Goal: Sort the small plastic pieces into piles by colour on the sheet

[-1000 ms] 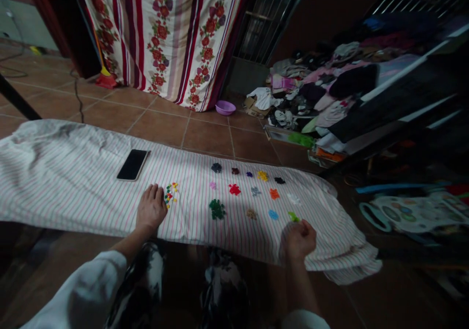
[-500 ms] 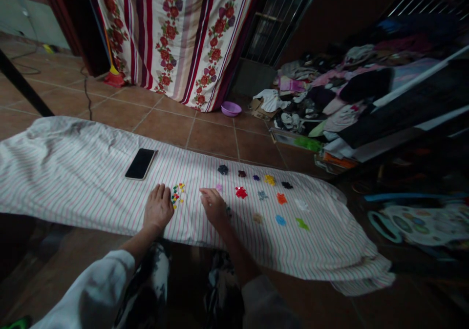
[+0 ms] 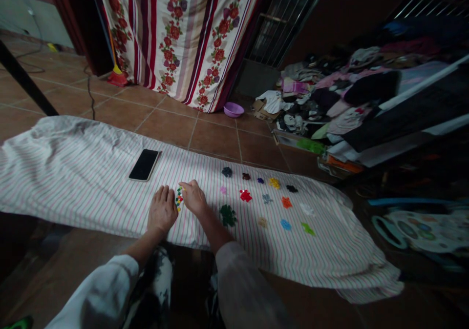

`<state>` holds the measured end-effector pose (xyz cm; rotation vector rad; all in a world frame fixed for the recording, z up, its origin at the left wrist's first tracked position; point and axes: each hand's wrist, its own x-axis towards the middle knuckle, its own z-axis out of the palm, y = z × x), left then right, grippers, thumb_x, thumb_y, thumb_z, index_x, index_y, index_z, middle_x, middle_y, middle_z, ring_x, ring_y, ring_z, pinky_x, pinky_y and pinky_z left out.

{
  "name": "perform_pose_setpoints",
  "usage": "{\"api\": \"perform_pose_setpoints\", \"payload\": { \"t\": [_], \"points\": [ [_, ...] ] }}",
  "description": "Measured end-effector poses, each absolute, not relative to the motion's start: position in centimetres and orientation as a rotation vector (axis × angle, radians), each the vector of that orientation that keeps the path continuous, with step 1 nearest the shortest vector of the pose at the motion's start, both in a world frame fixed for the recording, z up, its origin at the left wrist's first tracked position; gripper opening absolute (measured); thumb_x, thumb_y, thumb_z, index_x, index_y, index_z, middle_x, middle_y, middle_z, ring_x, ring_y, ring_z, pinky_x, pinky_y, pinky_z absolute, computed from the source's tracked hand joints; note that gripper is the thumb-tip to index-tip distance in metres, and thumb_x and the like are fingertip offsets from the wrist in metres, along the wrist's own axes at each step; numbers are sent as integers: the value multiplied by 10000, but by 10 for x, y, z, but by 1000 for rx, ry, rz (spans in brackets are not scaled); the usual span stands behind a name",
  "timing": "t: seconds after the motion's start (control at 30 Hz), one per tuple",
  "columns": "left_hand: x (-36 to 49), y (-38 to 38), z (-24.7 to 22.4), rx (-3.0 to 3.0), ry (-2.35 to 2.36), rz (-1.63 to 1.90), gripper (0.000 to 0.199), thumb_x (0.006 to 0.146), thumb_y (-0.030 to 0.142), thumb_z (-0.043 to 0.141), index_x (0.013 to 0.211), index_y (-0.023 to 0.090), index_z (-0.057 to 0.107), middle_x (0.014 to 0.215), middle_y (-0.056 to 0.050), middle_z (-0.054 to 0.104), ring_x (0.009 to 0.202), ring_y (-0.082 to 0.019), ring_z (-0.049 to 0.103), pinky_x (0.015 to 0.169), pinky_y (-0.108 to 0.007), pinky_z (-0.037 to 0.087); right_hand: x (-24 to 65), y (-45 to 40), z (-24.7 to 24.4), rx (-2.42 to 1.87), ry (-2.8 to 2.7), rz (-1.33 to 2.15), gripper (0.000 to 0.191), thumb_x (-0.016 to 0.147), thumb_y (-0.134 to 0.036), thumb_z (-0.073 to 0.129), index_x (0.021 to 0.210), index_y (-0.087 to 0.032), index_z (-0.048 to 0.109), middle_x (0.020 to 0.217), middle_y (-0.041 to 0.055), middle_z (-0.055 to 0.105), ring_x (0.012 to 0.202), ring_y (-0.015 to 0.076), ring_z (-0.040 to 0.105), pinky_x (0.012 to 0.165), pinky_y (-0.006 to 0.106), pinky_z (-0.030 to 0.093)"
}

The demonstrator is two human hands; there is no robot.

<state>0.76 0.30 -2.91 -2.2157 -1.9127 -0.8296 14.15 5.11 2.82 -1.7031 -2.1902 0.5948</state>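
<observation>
My left hand [image 3: 162, 211] lies flat on the striped cloth [image 3: 91, 182], fingers stretched out, beside a small pile of mixed red, yellow, green and white pieces [image 3: 179, 199]. At the far edge of that pile is my right hand [image 3: 194, 197], its fingers bent together at the pieces. Whatever is between the fingertips is too small to make out. To the right lie heaps sorted by colour, among them dark green pieces [image 3: 228, 215], red pieces [image 3: 245, 195], pink pieces [image 3: 223, 190], yellow pieces [image 3: 274, 183] and orange pieces [image 3: 286, 202].
A phone [image 3: 144, 165] lies on the cloth left of the pile. Beyond it, a purple basin [image 3: 233, 109] sits on the tiled floor by a floral curtain [image 3: 198, 41]. Heaped clothes [image 3: 330, 90] fill the back right.
My right hand has moved left from near the pink and dark green heaps to the mixed pile, uncovering the dark green heap. My left hand stays flat.
</observation>
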Motion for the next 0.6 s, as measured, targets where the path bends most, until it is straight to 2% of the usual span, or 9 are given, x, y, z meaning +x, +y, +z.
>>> {"api": "perform_pose_setpoints", "payload": {
  "t": [0.17, 0.37, 0.6],
  "points": [
    [8, 2, -28, -2234, -1923, -818, 407, 861, 193, 411, 1213, 66, 572, 1322, -230, 562, 1337, -341, 439, 1078, -504, 372, 139, 55, 25, -1731, -2200, 561, 332, 923, -184, 483, 1185, -285, 660, 1070, 71, 594, 975, 193, 585, 829, 286, 475],
    [8, 2, -29, -2210, -1919, -829, 417, 850, 194, 420, 1231, 106, 566, 1317, -203, 576, 1330, -336, 450, 1068, -521, 377, 141, 54, 22, -1707, -2140, 567, 203, 916, -201, 525, 1019, -269, 687, 1040, 39, 597, 946, 156, 588, 815, 244, 463],
    [8, 2, -25, -2232, -1906, -786, 407, 856, 190, 415, 1212, 73, 574, 1316, -227, 567, 1323, -340, 451, 1076, -503, 378, 148, 53, 13, -1553, -1959, 622, 178, 892, -182, 523, 984, -224, 668, 1002, 43, 650, 872, 147, 612, 835, 260, 489]
  ]
}}
